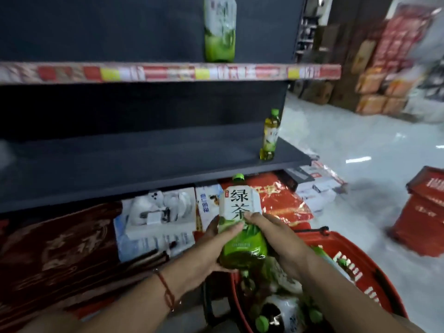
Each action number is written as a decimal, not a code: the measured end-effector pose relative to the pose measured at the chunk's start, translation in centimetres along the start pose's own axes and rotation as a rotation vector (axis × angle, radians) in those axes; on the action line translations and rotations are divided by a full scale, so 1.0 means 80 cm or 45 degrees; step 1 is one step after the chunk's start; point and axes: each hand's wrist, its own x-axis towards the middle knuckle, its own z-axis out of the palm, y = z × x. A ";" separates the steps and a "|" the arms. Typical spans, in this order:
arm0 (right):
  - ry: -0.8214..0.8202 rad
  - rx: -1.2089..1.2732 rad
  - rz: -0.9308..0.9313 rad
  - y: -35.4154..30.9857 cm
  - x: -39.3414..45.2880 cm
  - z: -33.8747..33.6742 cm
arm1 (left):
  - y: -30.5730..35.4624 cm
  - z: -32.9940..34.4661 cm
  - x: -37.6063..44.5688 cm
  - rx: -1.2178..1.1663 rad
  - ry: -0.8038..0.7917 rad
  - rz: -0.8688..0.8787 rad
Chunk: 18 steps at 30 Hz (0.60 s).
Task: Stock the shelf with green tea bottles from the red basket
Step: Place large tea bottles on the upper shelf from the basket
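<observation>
Dark shelf [144,162] carries one bottle [270,135]. Over the red basket [355,267], I grip another tea bottle [242,227] with left hand [211,251] and right hand [276,236], fingers curled around it.

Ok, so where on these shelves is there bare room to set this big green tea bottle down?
The lower shelf is bare from its left end to the small bottle at its right end. The upper shelf shows only one large bottle; both sides of it look free. Crowded spots: the red basket and the boxes under the lower shelf.
</observation>
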 end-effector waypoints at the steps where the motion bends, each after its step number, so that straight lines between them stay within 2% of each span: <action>1: -0.014 -0.006 -0.051 -0.018 -0.007 0.009 | 0.018 -0.001 -0.009 0.012 0.027 0.068; 10: -0.272 -0.034 -0.503 -0.177 -0.036 0.083 | 0.170 -0.036 -0.075 0.121 0.283 0.680; 18: -0.233 -0.245 -0.776 -0.270 -0.032 0.142 | 0.268 -0.073 -0.079 0.185 0.571 0.958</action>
